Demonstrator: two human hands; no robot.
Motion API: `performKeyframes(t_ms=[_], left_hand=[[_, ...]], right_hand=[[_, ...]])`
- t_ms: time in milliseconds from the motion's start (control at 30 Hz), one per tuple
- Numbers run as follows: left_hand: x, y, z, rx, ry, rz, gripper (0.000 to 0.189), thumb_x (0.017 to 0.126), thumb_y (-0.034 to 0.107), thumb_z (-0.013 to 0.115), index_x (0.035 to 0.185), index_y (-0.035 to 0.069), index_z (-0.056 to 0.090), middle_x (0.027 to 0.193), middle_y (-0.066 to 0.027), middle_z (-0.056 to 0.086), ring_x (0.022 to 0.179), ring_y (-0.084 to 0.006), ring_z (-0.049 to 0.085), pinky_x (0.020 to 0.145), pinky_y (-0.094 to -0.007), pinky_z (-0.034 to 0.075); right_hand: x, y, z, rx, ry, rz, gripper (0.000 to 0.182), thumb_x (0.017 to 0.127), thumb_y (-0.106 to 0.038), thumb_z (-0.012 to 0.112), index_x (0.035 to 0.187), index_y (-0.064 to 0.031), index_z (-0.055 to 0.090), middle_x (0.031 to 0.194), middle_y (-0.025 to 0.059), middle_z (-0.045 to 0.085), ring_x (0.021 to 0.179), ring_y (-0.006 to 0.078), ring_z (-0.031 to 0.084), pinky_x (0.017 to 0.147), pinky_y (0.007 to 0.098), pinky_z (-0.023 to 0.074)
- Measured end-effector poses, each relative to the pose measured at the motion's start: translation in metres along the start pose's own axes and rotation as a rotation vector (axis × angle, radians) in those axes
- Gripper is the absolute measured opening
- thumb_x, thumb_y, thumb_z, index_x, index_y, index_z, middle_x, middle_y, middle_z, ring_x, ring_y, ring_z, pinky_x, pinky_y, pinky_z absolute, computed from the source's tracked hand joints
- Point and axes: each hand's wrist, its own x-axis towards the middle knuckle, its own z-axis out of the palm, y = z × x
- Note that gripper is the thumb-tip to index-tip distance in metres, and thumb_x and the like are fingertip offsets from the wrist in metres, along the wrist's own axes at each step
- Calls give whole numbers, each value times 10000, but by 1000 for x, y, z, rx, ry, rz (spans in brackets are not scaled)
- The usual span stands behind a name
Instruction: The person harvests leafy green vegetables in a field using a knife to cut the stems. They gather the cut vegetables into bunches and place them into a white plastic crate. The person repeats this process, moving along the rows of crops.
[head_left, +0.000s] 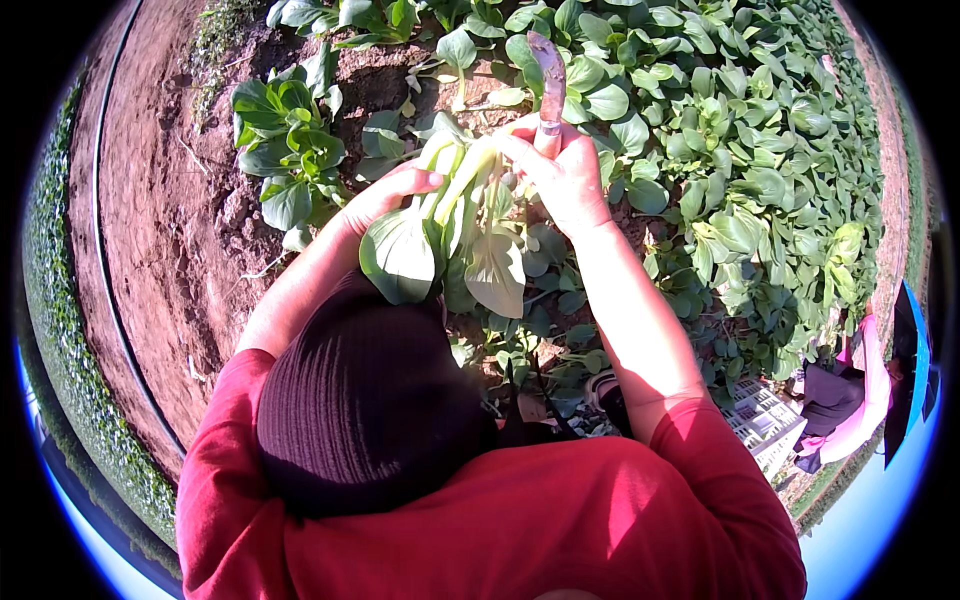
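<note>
My left hand (394, 191) is closed around the left side of a bok choy plant (450, 202), whose broad leaves hang down towards me. At its pale stalks, on the right, are the fingers of my right hand (559, 161). That same hand also grips a knife with a curved, soiled blade (551, 79), its tip pointing away from me. One hanging leaf (497, 274) looks pale and yellowish. Part of the knife's handle is hidden in my palm. The far side of my left hand is hidden by the plant.
Leafy bok choy (750, 150) grows densely on the right, with a separate plant (289, 146) at the left. A black hose (101, 187) runs along bare soil. At lower right stand a white plastic crate (761, 424) and a person in pink (862, 397) beside a blue umbrella (911, 360).
</note>
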Motion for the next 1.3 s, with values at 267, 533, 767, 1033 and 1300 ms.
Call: performKeyframes(t_ms=[267, 533, 767, 1033, 1300], left_hand=[[-4, 4, 10, -47, 65, 70, 590, 832, 215, 655, 1347, 11, 453, 1116, -99, 643, 959, -163, 656, 874, -316, 537], [9, 0, 10, 253, 84, 271, 654, 804, 216, 730, 1370, 29, 463, 1206, -61, 585, 1083, -124, 548, 973, -293, 440], [11, -1, 16, 354, 23, 304, 637, 821, 228, 755, 1365, 54, 473, 1204, -54, 591, 1115, -129, 538, 1002, -308, 426], [19, 3, 6, -49, -117, 167, 656, 814, 185, 755, 1368, 5, 455, 1275, -120, 585, 1158, -190, 562, 1036, -356, 430], [0, 41, -28, 564, -57, 165, 580, 766, 144, 786, 1282, 0, 564, 1220, -90, 638, 1125, -158, 572, 1010, -328, 439]], right_hand=[[17, 23, -32, -533, 287, -156, 319, 756, -110, 785, 1011, -24, 614, 856, 28, 614, 772, 162, 603, 690, 282, 504], [-5, 11, 9, -149, -21, 219, 401, 738, -221, 841, 1010, -35, 612, 835, -3, 604, 720, 110, 557, 672, 287, 482], [-23, -6, 23, 255, 22, 310, 418, 841, 11, 674, 1228, -36, 526, 877, -13, 559, 644, 38, 492, 499, 150, 353], [-20, -13, 44, 529, 50, 300, 437, 899, -23, 608, 1315, 33, 484, 1160, 82, 618, 830, 71, 546, 651, 198, 381], [-3, -12, 57, 324, -61, 275, 419, 874, -18, 656, 1269, 11, 517, 1134, 83, 613, 944, 138, 631, 778, 274, 556]])
